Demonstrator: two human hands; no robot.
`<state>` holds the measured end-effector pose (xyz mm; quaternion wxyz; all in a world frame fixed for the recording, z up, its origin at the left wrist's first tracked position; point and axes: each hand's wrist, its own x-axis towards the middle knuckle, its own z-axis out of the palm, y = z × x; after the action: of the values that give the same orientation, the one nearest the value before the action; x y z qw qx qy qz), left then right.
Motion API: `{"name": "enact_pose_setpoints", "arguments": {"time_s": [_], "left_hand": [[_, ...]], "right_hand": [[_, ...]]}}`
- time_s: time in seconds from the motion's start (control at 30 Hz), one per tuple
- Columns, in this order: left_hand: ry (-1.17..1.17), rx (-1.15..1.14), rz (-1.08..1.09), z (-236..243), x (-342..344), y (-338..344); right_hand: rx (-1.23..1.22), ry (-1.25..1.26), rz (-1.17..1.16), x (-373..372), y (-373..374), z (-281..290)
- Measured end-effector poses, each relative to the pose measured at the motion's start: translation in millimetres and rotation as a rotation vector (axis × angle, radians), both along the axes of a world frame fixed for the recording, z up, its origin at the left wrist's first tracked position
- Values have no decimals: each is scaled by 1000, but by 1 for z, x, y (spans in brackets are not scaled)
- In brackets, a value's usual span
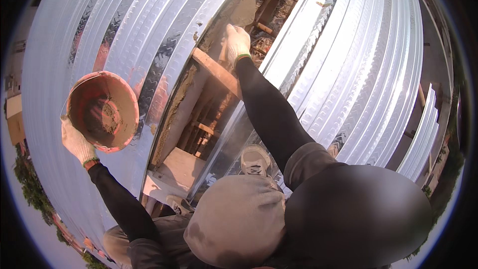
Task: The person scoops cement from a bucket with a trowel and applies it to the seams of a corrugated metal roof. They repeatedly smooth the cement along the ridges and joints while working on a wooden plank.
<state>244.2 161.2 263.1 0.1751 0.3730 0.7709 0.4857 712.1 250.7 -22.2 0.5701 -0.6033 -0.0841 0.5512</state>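
My left hand (77, 142), in a pale knit glove, grips the rim of a red bucket (132, 112) tilted on the shiny metal decking at left. Wet grey-brown mortar (102, 112) coats its inside and lies in its bottom. My right hand (237, 44), gloved too, is stretched ahead and closed round the handle of a trowel (244, 11). The mortar-smeared blade lies against the top of a narrow wall (211, 32) beside the gap. Most of the handle is hidden in the glove.
An open gap between deck sheets runs away from me, crossed by a wooden batten (216, 71), with timbers below. Ribbed metal decking (343, 69) spreads on the right. My shoe (255, 161) is by the gap's edge. Mortar crumbs dot the left sheet's edge.
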Motion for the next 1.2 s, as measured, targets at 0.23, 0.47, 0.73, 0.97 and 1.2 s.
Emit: {"name": "enact_pose_setpoints", "arguments": {"time_s": [0.23, 0.47, 0.73, 0.97, 1.2], "left_hand": [[46, 7, -22, -8, -1, 1], [-37, 24, -134, -14, 33, 16], [133, 28, -35, 2, 6, 4], [217, 35, -99, -8, 2, 5], [196, 4, -284, 3, 21, 13]], "right_hand": [[179, 284, -166, 65, -11, 63], [57, -550, -702, 71, 75, 89], [338, -555, 137, -26, -80, 196], [725, -1124, 1246, -106, -116, 210], [1045, -1623, 1059, -225, -45, 209]]}}
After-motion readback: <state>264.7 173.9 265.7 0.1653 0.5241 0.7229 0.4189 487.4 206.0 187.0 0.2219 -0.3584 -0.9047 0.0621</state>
